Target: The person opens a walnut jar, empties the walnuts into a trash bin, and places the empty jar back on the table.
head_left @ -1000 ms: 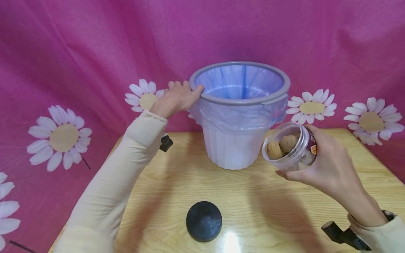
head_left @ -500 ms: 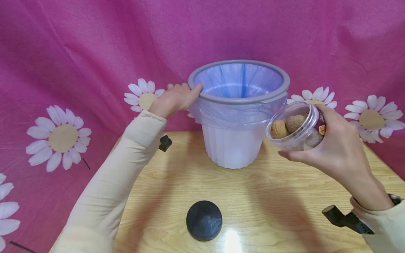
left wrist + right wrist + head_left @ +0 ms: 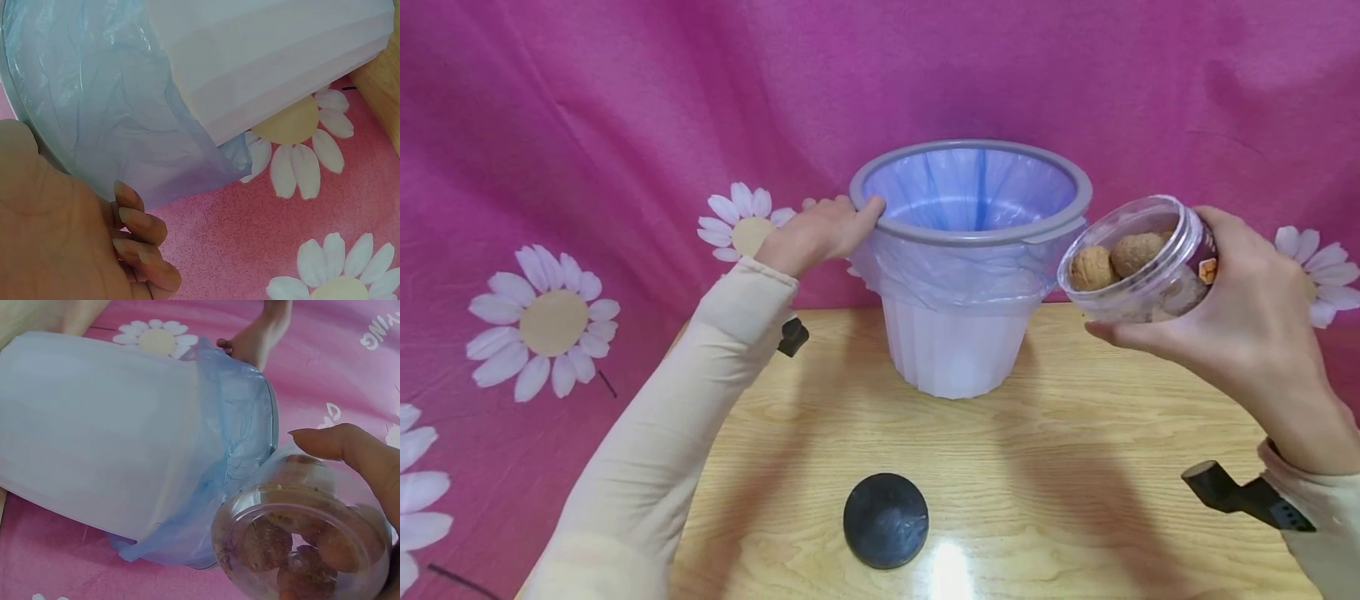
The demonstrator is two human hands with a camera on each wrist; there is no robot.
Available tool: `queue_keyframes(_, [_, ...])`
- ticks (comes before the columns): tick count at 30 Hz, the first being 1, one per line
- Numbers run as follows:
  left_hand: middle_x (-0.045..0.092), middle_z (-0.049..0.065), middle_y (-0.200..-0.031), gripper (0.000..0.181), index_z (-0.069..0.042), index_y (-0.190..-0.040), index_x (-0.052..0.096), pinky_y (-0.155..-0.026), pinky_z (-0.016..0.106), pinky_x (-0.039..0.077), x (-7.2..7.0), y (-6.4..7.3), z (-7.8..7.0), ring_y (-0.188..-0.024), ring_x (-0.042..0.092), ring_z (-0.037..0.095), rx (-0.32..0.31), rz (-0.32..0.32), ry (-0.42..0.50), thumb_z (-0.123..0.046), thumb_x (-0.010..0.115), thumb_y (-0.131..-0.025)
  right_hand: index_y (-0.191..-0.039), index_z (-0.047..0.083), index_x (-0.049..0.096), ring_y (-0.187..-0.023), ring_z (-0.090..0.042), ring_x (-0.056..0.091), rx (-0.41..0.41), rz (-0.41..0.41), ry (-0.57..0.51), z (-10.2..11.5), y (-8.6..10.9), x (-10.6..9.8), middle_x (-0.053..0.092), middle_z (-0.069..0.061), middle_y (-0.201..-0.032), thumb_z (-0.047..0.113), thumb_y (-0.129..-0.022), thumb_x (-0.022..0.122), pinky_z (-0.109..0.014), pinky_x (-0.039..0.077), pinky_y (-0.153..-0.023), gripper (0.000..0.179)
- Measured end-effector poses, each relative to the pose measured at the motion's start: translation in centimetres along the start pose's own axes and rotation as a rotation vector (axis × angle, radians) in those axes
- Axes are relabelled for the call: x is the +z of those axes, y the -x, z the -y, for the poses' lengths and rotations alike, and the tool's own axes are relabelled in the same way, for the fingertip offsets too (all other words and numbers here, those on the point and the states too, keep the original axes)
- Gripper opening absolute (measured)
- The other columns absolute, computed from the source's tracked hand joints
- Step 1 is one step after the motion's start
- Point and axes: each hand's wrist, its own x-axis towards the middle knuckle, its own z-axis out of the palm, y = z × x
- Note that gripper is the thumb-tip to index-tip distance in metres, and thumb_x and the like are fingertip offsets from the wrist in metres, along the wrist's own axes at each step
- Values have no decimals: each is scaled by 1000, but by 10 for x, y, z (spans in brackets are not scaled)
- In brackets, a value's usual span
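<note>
In the head view my left hand (image 3: 822,233) holds the grey rim of a white trash bin (image 3: 958,358), thumb over the rim and fingers on the outside. A translucent blue bin liner (image 3: 947,271) is folded down over the bin's top. My right hand (image 3: 1255,308) grips a clear plastic jar (image 3: 1187,242) from the right, its open mouth tilted left beside the bin's rim. Several walnuts (image 3: 1138,252) sit inside the jar; they also show through its base in the right wrist view. Part of a dark label on the jar shows beside the fingers.
A round black lid (image 3: 886,521) lies on the wooden table (image 3: 820,433) near the front. Behind the bin hangs a magenta cloth (image 3: 820,83) with white daisies. Black wrist camera mounts (image 3: 1247,496) stick out from the sleeves.
My right hand has lifted the jar up and to the right, from beside the bin's side to about rim height. The left hand stays at the rim.
</note>
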Motion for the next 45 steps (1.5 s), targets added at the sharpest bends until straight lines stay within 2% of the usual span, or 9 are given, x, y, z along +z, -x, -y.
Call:
queue_keyframes(1, [47,20,-128,74,5,-136,40,-100,43,29,0,0,0,-112,33,34,2,1,-6,-50,14,-93,-122,-4,56,-86,-21,50,1,-4,-1,0,-1,0,61,-24,-103,25,-36,96,-35,32,-71,99])
queue_keyframes(6, [40,21,-140,78,6,-143,31,-107,44,25,-1,0,2,-121,32,36,-8,21,5,-52,13,-94,-122,-2,57,-84,-15,47,8,-14,-3,3,-10,-2,62,-22,-104,26,-38,96,-27,30,-69,97])
queue_keyframes(9, [41,21,-138,78,6,-143,31,-107,44,25,-2,1,2,-121,32,35,-17,25,19,-53,14,-94,-123,-2,57,-87,-25,51,17,-12,6,6,-15,-2,62,-22,-105,26,-40,95,-29,30,-69,96])
queue_keyframes(13, [43,20,-135,77,5,-142,33,-106,44,26,-2,1,2,-121,33,35,-7,24,28,-52,14,-94,-129,-2,53,-97,-44,53,55,-5,38,9,-21,-1,59,-24,-113,28,-46,93,-39,35,-74,97])
queue_keyframes(18, [43,19,-134,77,4,-142,34,-106,44,26,-1,-1,-2,-121,33,35,8,22,33,-52,15,-94,-133,-3,48,-102,-49,50,83,-7,93,11,-27,-3,56,-27,-117,31,-50,91,-60,37,-79,99])
queue_keyframes(24, [42,19,-136,77,4,-143,33,-107,44,27,-1,1,-4,-124,32,35,-9,23,46,-53,15,-94,-133,-4,47,-106,-48,48,95,33,157,17,-38,-7,54,-28,-116,31,-51,92,-65,37,-78,100])
queue_keyframes(29, [39,19,-141,80,3,-146,28,-108,45,27,0,2,-3,-129,31,35,-24,39,63,-55,14,-94,-131,-6,45,-107,-49,45,135,109,206,27,-45,-10,50,-30,-116,32,-54,91,-72,36,-79,98])
queue_keyframes(37, [43,18,-132,77,2,-143,32,-103,44,30,1,1,0,-123,33,34,-40,41,81,-55,14,-93,-137,-6,38,-110,-52,40,164,170,226,40,-55,-6,46,-32,-119,33,-56,90,-75,33,-86,104])
queue_keyframes(45, [44,19,-135,77,5,-142,33,-104,43,31,3,-1,-2,-122,39,34,-10,19,70,-52,15,-93,-141,-1,35,-127,-50,32,136,180,281,43,-70,-2,39,-29,-140,25,-56,90,-76,31,-89,104])
